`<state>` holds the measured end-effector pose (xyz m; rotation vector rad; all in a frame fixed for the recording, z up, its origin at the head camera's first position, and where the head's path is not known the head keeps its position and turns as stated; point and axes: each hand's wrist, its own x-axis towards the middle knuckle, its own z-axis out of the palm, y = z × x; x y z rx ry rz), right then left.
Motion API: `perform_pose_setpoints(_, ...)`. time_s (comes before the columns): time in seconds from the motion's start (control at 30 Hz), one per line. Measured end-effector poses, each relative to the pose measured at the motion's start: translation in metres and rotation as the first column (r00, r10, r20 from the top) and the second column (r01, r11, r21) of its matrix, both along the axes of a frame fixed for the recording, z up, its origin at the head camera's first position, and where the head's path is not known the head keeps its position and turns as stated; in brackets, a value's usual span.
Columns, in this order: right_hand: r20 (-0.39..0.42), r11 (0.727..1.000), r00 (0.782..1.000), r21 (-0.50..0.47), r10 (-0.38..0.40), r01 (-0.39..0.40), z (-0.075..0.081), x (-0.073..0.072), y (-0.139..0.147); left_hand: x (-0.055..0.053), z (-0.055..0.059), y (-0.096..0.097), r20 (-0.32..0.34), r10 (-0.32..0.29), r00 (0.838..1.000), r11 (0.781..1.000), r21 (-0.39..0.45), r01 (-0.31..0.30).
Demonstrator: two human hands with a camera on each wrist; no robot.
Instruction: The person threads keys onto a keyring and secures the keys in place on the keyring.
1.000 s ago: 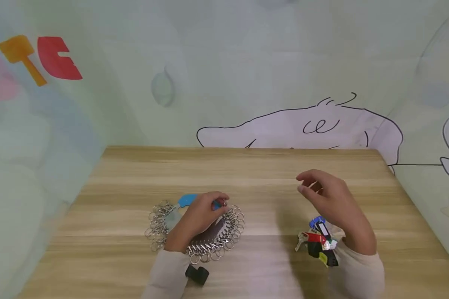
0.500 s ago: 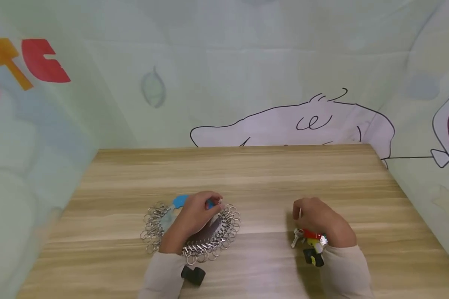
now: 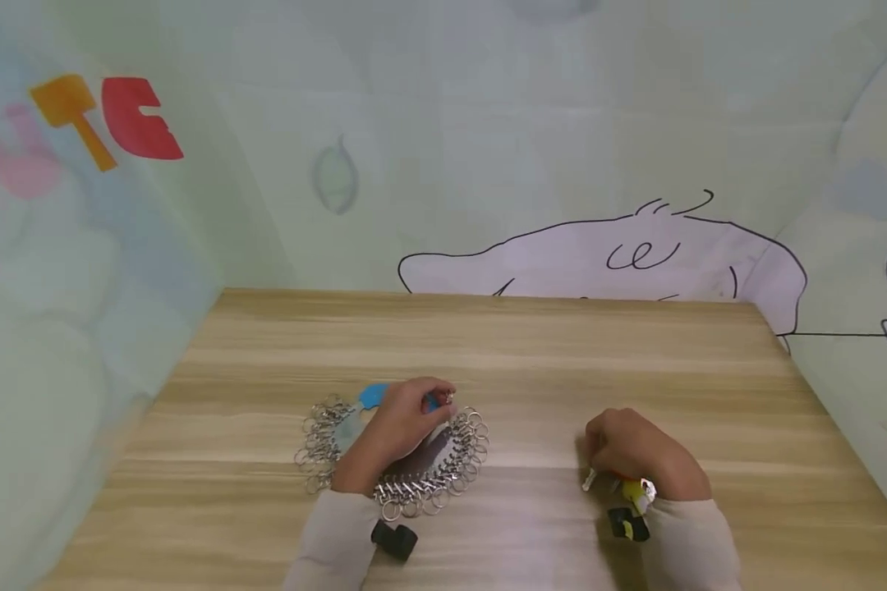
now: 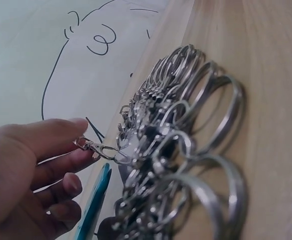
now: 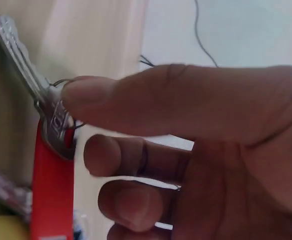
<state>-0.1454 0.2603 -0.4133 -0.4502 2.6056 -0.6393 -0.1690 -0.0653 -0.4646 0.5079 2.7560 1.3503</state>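
My left hand (image 3: 401,414) pinches a small silver swivel clasp (image 4: 99,150) by its end. The clasp hooks onto the rim of a round grey plate (image 3: 430,453), which is ringed with similar clasps carrying split key rings (image 4: 231,115). A blue piece (image 3: 373,396) shows beyond that hand. To the right, my right hand (image 3: 639,451) pinches a silver key (image 5: 20,57) at its head, where a thin ring passes through. The index fingertip is hidden behind the key. A red tag (image 5: 53,185) hangs by the key's head.
A yellow and white item (image 3: 638,494) and a black tag (image 3: 628,525) lie by my right wrist. A black object (image 3: 394,540) sits on the wooden table (image 3: 517,353) beside my left sleeve. A printed cloth (image 3: 488,164) stands behind the table.
My right hand has come down from above the pile of keys and tags and now pinches a key. My left hand stays at the plate's rim, holding the clasp.
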Motion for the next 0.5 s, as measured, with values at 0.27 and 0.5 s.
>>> perform_pose_setpoints(0.27, -0.085, 0.957, 0.996, -0.285, 0.029, -0.052, 0.013, -0.001, 0.008, -0.005, -0.009, 0.016, 0.002, -0.071, 0.997, 0.997, 0.026, 0.071)
perform_pose_setpoints(0.5, -0.086, 0.723, 0.982, -0.688, -0.170, 0.065, 0.021, -0.012, -0.013, -0.009, -0.013, 0.022, -0.011, -0.084, 0.996, 0.996, 0.009, 0.084)
